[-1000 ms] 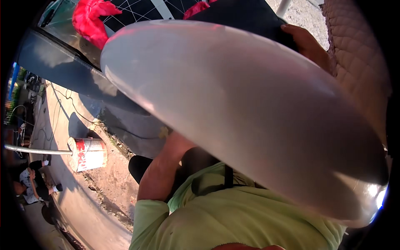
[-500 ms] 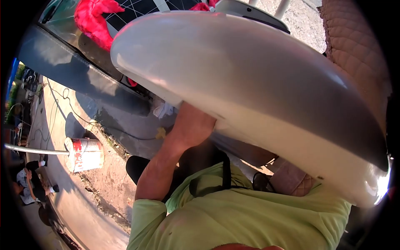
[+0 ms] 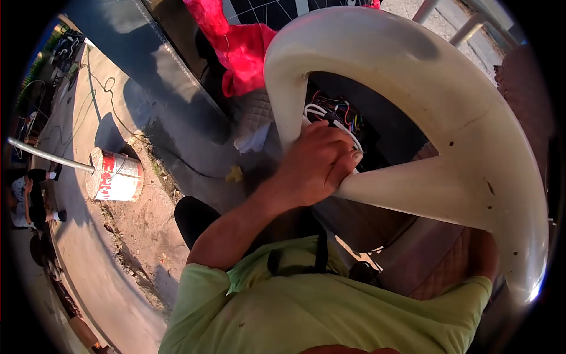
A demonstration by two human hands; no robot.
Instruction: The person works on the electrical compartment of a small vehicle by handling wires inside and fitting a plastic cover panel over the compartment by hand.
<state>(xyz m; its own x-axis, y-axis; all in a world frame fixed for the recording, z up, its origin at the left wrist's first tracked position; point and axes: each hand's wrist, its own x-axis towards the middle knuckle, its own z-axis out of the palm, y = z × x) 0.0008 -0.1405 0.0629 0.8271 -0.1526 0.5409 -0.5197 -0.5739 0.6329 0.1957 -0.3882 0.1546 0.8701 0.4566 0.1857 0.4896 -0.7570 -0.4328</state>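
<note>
A large pale curved panel [image 3: 377, 44], with an arch-shaped opening and a few small dark holes, fills the upper right, its inner side turned partly toward me. My left hand [image 3: 324, 162] is closed around the panel's lower edge, at the end of its tapering arm. Just past the knuckles, a bundle of coloured wires and a white cable [image 3: 333, 120] show through the opening. My right hand is hidden behind the panel; only part of that arm shows at the lower right.
Red plush cloth [image 3: 244, 56] hangs at the top centre, beside a dark vehicle panel [image 3: 159, 65]. A red and white bucket [image 3: 119, 176] with a pole stands on the ground at left. A seated person [image 3: 32, 197] is at the far left. Quilted brown covering lies at right.
The pale panel has tilted and moved right, exposing its opening and the wires behind it. My left hand, earlier mostly hidden under the panel, now shows on its edge. My right hand has gone from sight.
</note>
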